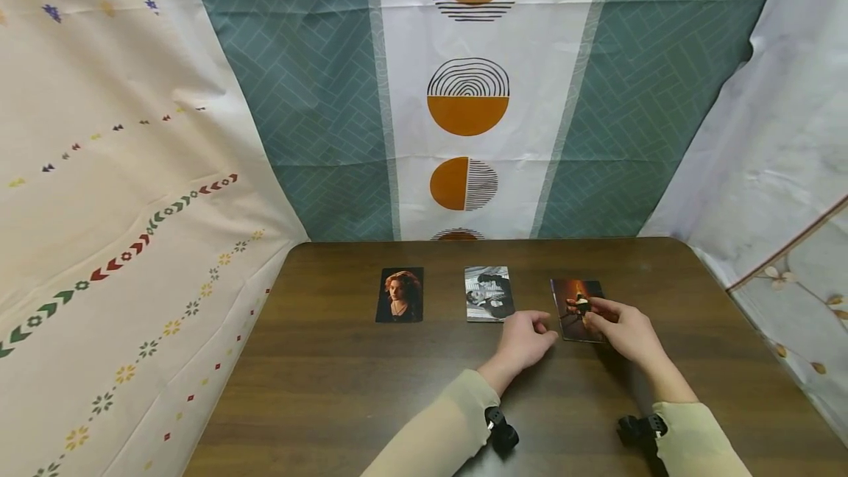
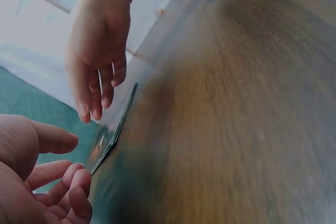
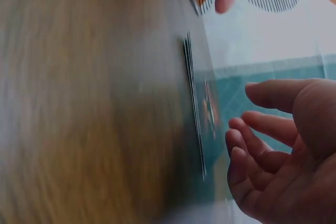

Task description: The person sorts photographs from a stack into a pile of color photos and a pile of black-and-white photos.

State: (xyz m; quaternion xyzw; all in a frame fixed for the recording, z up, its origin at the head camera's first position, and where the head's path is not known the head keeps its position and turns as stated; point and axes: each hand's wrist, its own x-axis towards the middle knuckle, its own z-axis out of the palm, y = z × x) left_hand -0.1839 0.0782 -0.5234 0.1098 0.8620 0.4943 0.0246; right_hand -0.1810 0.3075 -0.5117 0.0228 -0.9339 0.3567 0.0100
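My right hand hovers over the right edge of a photo card stack at the right. In the right wrist view its thumb stands apart from loosely bent fingers, with nothing between them. That stack, seen edge-on, shows several thin layers. My left hand is between this stack and a black-and-white photo card, near the latter's lower right corner. Its fingers are relaxed and hold nothing. Further left lies a dark portrait photo card of a person with reddish hair.
The cards lie in a row on a brown wooden table. A teal and white patterned cloth hangs behind the table. Pale patterned cloths hang at the left and right. Each wrist wears a small black camera.
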